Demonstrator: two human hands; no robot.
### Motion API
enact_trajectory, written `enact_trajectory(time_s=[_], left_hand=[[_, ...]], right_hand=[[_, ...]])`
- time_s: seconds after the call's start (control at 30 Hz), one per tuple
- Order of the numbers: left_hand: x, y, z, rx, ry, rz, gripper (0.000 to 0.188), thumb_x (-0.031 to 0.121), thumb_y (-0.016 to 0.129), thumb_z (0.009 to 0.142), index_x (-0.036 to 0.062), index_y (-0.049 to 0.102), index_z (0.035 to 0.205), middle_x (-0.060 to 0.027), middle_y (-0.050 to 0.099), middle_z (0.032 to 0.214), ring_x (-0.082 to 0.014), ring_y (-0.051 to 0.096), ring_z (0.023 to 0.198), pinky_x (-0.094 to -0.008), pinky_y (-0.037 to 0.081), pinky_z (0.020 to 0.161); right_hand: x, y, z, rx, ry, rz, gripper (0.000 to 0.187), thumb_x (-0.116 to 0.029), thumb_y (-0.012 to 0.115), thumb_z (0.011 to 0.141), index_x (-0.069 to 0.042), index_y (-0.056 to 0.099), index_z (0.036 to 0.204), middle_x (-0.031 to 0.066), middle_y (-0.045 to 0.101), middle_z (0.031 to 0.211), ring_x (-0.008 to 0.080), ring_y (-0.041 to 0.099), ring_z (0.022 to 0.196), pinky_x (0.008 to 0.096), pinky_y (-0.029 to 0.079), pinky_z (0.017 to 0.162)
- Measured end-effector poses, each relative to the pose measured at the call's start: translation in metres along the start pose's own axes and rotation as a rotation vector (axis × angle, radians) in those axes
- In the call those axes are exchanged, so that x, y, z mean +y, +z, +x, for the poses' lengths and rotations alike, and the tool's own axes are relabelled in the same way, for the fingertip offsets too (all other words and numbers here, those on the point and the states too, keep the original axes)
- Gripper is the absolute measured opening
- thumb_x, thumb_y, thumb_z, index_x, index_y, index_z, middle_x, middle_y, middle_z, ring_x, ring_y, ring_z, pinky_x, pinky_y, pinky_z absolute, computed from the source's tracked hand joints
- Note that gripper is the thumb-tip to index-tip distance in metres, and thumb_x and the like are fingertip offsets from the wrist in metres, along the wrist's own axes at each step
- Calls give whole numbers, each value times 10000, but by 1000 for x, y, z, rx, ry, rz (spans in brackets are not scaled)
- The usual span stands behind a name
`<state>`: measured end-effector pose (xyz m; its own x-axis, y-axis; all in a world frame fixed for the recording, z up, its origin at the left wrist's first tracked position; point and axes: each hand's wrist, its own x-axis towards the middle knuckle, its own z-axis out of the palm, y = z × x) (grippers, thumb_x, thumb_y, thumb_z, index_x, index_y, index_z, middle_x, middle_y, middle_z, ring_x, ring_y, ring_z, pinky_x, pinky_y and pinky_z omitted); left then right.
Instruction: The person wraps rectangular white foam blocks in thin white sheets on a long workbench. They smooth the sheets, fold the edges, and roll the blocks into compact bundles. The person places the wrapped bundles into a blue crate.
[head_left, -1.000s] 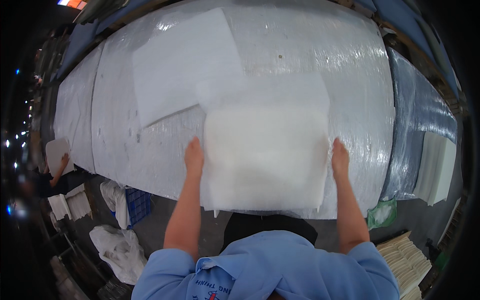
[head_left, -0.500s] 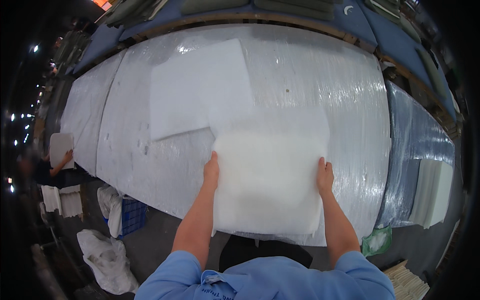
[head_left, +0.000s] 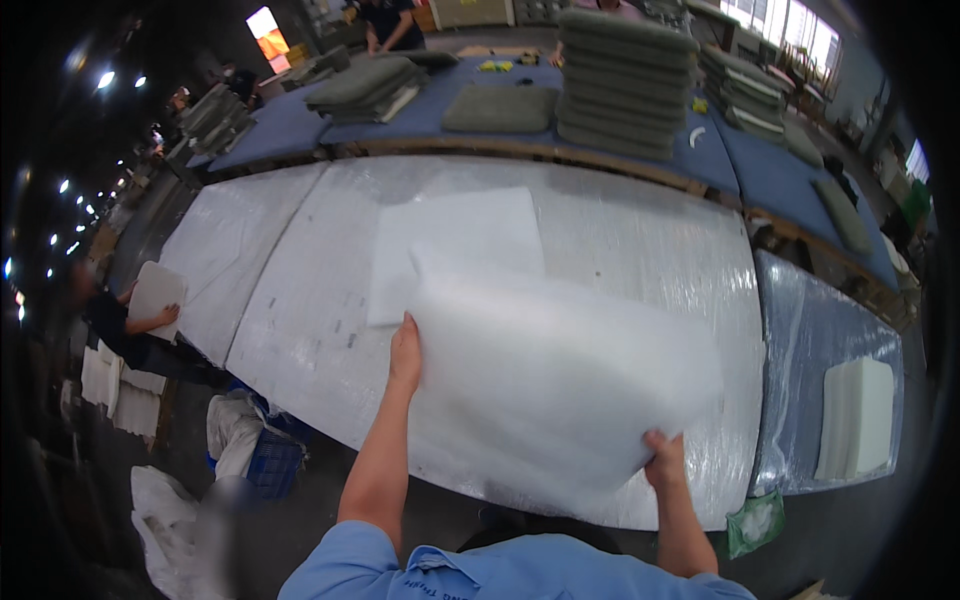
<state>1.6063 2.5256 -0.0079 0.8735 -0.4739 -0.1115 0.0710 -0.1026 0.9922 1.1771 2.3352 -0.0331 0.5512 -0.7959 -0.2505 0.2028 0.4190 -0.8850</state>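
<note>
A soft white padding sheet (head_left: 560,370) hangs between my two hands, tilted and blurred by motion. My left hand (head_left: 405,352) grips its left edge, thumb up. At the lower right corner my right hand (head_left: 663,460) pinches it, closer to my body than the left. Behind it, another white padding sheet (head_left: 450,225) lies flat on the plastic-wrapped table (head_left: 310,300), partly covered by the held one.
Green-grey cushions (head_left: 625,85) are stacked on the blue table (head_left: 420,120) beyond. To the right stands a pile of white pads (head_left: 855,415). A co-worker (head_left: 115,320) at the left holds a pale pad (head_left: 157,297). A blue crate (head_left: 272,462) sits on the floor.
My right hand has moved down towards me, and the held sheet has swung from lying squarely to a slanted, blurred position. The view has tipped up, showing more of the far table.
</note>
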Motion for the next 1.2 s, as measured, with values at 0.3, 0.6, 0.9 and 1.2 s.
enact_trajectory(time_s=[0.3,0.6,0.9,1.2], left_hand=[[-43,-62,-94,300,-174,-225,841,656,301,1087,77,149,1677,-147,193,1726,-298,198,1577,-405,143,1284],[-59,-21,-263,-450,-197,-780,741,498,440,1068,83,243,1649,-174,220,1705,-373,175,1578,-506,124,1285],[13,-8,-241,300,460,778,678,332,539,1030,69,333,1620,-245,185,1699,-476,176,1560,-611,178,1259],[56,13,-249,182,111,1043,735,376,601,926,138,419,1597,-166,119,1742,-638,143,1499,-657,181,1239]], right_hand=[[100,77,-101,-210,-173,-347,327,-158,780,924,-26,599,1162,195,650,1359,251,644,1175,400,508,1032],[81,120,-144,-517,-431,-660,401,-196,851,838,-48,567,1078,223,632,1373,302,656,1229,369,529,1011],[60,120,-131,-966,-519,-1023,584,-273,786,870,-12,574,1346,248,536,1460,380,504,1388,456,471,1092],[-18,173,52,-1110,942,-166,678,-547,505,1078,-2,506,1481,124,673,1338,244,655,1204,411,507,1059]])
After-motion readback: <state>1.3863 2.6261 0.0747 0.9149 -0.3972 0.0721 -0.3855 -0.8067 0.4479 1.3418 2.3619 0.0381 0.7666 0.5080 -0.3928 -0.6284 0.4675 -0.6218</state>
